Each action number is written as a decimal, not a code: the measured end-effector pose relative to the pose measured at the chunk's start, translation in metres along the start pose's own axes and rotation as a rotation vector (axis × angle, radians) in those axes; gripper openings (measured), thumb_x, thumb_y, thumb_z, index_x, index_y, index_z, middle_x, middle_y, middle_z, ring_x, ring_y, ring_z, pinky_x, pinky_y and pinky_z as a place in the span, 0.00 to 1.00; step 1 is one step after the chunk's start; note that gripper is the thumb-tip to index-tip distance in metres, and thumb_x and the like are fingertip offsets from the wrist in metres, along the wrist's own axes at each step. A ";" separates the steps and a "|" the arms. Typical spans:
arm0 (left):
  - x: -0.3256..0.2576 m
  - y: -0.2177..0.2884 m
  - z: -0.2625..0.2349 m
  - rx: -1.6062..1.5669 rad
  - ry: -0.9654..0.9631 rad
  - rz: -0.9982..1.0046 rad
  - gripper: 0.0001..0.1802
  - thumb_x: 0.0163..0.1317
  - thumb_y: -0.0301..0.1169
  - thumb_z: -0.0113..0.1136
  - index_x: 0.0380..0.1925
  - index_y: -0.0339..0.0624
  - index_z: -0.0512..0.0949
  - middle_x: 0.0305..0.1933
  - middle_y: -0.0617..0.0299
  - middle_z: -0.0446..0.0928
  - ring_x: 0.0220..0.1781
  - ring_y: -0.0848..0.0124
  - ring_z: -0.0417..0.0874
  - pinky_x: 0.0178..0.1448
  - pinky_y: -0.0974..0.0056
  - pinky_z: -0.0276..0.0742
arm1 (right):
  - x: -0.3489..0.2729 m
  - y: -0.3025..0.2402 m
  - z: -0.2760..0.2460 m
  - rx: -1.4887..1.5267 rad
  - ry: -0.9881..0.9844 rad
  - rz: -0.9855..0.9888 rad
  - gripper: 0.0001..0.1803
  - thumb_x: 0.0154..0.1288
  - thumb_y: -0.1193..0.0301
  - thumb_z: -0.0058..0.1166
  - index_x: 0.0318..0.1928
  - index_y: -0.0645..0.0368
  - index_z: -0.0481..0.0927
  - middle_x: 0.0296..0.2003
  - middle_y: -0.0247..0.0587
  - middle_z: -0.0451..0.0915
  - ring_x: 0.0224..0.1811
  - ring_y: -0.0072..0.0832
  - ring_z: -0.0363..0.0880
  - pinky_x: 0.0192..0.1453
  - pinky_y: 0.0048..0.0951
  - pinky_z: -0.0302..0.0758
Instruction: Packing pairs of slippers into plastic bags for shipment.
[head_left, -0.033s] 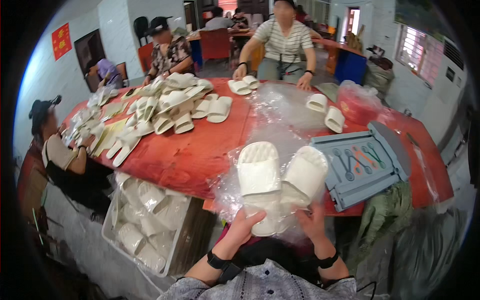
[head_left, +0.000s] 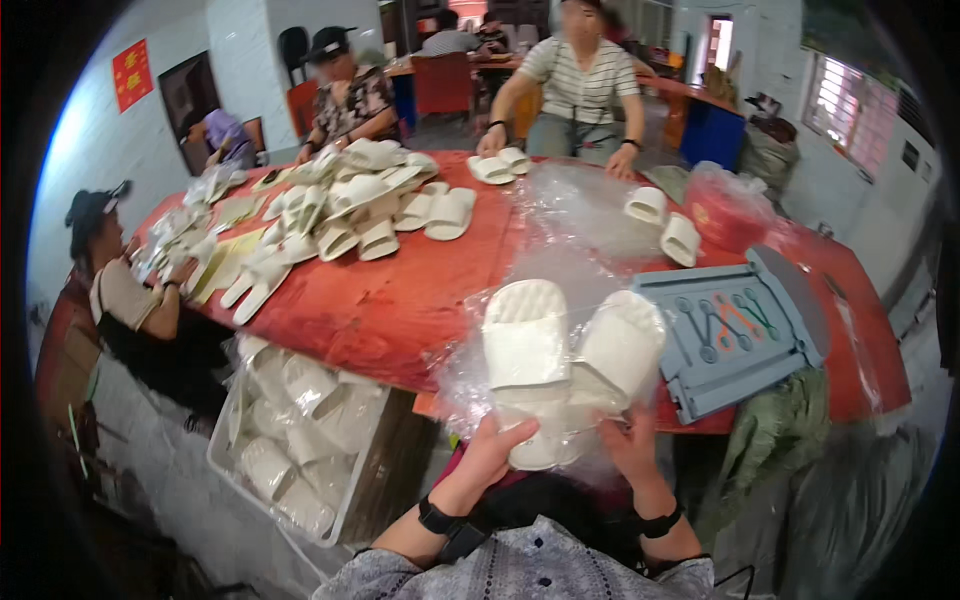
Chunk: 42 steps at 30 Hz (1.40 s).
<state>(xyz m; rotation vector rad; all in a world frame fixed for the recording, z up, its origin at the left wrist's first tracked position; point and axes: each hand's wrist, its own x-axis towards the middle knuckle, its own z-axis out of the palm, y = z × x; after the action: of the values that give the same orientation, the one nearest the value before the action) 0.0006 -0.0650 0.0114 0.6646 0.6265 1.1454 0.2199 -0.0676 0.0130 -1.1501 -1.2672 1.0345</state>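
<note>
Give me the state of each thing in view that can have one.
Held slippers: clear plastic around them
Left hand: gripping held slippers
Right hand: at held slippers' edge, grip unclear
Crate: open, holding bagged slippers
Slipper pile: loosely heaped
Grey tray: resting on table

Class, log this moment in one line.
left hand: holds white open-toe slippers | right hand: holds same slippers | crate: bagged slippers
</note>
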 end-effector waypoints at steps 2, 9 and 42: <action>-0.006 -0.002 -0.010 0.014 0.051 0.003 0.27 0.64 0.23 0.63 0.62 0.34 0.68 0.57 0.55 0.77 0.57 0.64 0.80 0.61 0.59 0.77 | -0.002 0.001 -0.001 -0.032 -0.045 0.055 0.18 0.62 0.72 0.66 0.50 0.66 0.78 0.41 0.35 0.81 0.42 0.18 0.78 0.45 0.24 0.77; -0.069 0.051 -0.054 -0.005 0.377 0.325 0.24 0.65 0.23 0.59 0.61 0.35 0.68 0.56 0.55 0.77 0.55 0.63 0.81 0.60 0.56 0.78 | 0.011 0.003 -0.022 -0.158 -0.103 -0.153 0.20 0.64 0.73 0.60 0.56 0.61 0.76 0.45 0.35 0.79 0.34 0.18 0.73 0.41 0.21 0.72; -0.271 0.146 -0.408 0.681 1.550 0.152 0.33 0.60 0.45 0.64 0.61 0.37 0.70 0.53 0.43 0.79 0.53 0.49 0.80 0.47 0.47 0.82 | 0.025 0.054 -0.036 -0.255 0.081 -0.077 0.10 0.65 0.73 0.61 0.45 0.63 0.81 0.30 0.22 0.72 0.28 0.10 0.63 0.30 0.14 0.60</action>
<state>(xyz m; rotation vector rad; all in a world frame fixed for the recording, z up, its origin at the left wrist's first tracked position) -0.4694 -0.2212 -0.1159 0.2427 2.3746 1.4699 0.2591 -0.0369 -0.0352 -1.3113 -1.3961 0.7767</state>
